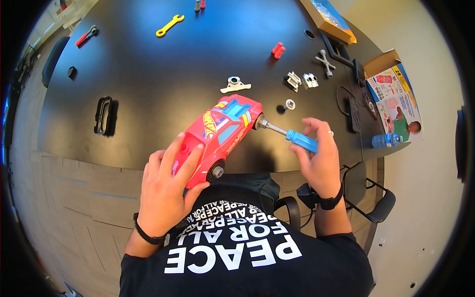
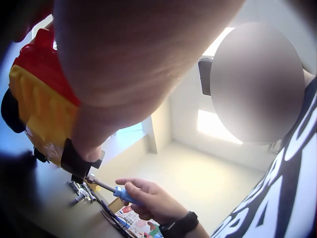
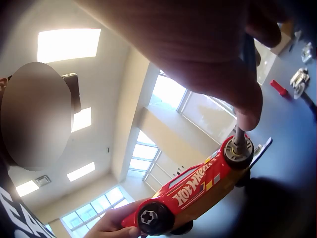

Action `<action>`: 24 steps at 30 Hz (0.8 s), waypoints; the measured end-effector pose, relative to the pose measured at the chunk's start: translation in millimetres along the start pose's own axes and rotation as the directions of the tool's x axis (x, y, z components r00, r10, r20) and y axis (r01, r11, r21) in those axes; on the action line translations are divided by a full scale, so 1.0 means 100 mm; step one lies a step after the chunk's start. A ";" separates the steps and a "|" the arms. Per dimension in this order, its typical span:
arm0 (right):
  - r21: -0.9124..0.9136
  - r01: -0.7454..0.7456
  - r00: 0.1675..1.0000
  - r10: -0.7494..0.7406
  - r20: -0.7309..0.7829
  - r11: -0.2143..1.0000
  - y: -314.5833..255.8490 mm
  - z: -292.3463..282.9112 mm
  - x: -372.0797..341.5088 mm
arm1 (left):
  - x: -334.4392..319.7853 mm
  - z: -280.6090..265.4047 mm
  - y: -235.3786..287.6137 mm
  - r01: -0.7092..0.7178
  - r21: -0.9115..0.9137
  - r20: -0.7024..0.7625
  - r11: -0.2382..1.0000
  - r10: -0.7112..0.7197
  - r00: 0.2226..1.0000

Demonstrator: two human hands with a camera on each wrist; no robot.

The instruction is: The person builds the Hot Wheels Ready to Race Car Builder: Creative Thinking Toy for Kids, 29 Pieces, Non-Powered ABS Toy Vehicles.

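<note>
My left hand (image 1: pixel 166 183) grips the rear of a red toy car (image 1: pixel 225 131), thumb along its near side and fingers spread over the top. The car is tilted, with a yellow underside (image 2: pixel 37 106) showing in the left wrist view. A blue-handled toy screwdriver (image 1: pixel 302 141) is held by the handle between the thumb and fingers of my right hand (image 1: pixel 321 161). Its metal tip meets the hub of a black wheel (image 3: pixel 238 150) at the car's far end. The other wheel (image 3: pixel 155 217) on this side, close to my left hand, has a grey star-shaped hub piece.
Beyond the car lies a silver bracket (image 1: pixel 235 84). Silver engine pieces (image 1: pixel 294 81), a large screw (image 1: pixel 290 104), red pegs (image 1: pixel 278 50) and a cross wrench (image 1: pixel 325 64) lie to the right. A yellow wrench (image 1: pixel 170 25) and black frame (image 1: pixel 103 116) lie farther left; a water bottle (image 1: pixel 386 140) is at right.
</note>
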State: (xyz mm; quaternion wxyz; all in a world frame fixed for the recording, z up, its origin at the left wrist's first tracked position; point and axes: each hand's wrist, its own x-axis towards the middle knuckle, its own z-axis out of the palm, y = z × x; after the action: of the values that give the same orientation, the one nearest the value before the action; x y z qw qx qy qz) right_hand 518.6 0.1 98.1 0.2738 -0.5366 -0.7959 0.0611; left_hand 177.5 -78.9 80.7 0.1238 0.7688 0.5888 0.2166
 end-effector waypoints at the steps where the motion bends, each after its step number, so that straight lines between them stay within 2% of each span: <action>1: 0.086 -0.132 0.989 0.125 0.078 0.988 0.11 0.04 -0.05 | 0.00 -0.01 0.00 -0.005 -0.001 -0.001 1.000 0.005 1.000; 2: 0.158 -0.268 0.957 0.242 0.161 0.950 0.17 0.07 -0.08 | 0.00 -0.01 0.01 -0.005 -0.001 0.002 1.000 0.005 1.000; 3: 0.158 -0.271 0.956 0.246 0.159 0.950 0.13 0.06 -0.06 | 0.00 -0.01 0.02 -0.006 0.016 0.003 1.000 0.006 1.000; 5: -0.030 -0.017 0.997 0.015 -0.070 0.999 0.00 0.07 0.02 | 0.01 -0.01 0.02 -0.007 0.035 0.002 0.999 0.007 1.000; 6: -0.028 -0.016 0.998 0.014 -0.069 0.999 -0.02 0.08 0.02 | 0.01 0.01 0.01 -0.023 0.046 -0.002 0.999 0.023 1.000; 8: 0.124 -0.175 0.984 0.179 -0.015 0.977 -0.03 0.11 -0.02 | 0.00 0.02 0.00 -0.036 0.058 -0.005 0.998 0.037 0.999; 12: 0.134 -0.250 0.968 0.249 0.023 0.959 0.01 0.15 -0.03 | 0.01 0.00 0.05 -0.023 0.055 0.003 0.998 0.023 1.000; 14: 0.105 -0.150 0.989 0.149 0.018 0.983 -0.10 0.08 -0.01 | 0.01 -0.01 0.07 -0.001 0.044 0.008 0.999 0.001 1.000; 15: 0.106 -0.150 0.989 0.148 0.020 0.983 -0.02 0.10 -0.04 | 0.01 0.00 0.07 -0.003 0.043 0.007 0.999 0.003 1.000; 17: 0.142 -0.312 0.943 0.287 0.171 0.939 0.20 0.18 -0.12 | 0.01 0.00 0.07 -0.008 0.043 0.007 0.999 0.008 1.000; 18: 0.143 -0.312 0.943 0.287 0.170 0.939 0.12 0.15 -0.09 | 0.01 -0.01 0.07 -0.008 0.046 0.009 0.999 0.008 1.000; 20: 0.000 -0.132 0.991 0.132 0.033 0.991 -0.09 0.07 -0.02 | 0.01 -0.01 0.07 -0.005 0.049 0.010 0.999 0.004 1.000; 21: 0.001 -0.132 0.991 0.132 0.034 0.991 -0.03 0.09 -0.03 | 0.01 0.01 0.05 -0.022 0.055 0.003 0.998 0.022 1.000; 23: 0.171 -0.357 0.925 0.322 0.203 0.918 0.13 0.14 -0.08 | 0.00 0.02 0.05 -0.042 0.060 -0.003 0.997 0.042 0.999; 24: 0.171 -0.358 0.925 0.323 0.201 0.918 0.11 0.16 -0.08 | 0.00 0.03 0.05 -0.042 0.065 -0.001 0.997 0.042 0.999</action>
State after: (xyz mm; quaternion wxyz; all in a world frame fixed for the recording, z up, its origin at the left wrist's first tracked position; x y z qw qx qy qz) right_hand 522.4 0.6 77.3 0.2440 -0.6292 -0.6997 0.2347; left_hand 182.7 -80.2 80.5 0.0933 0.7844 0.5794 0.2008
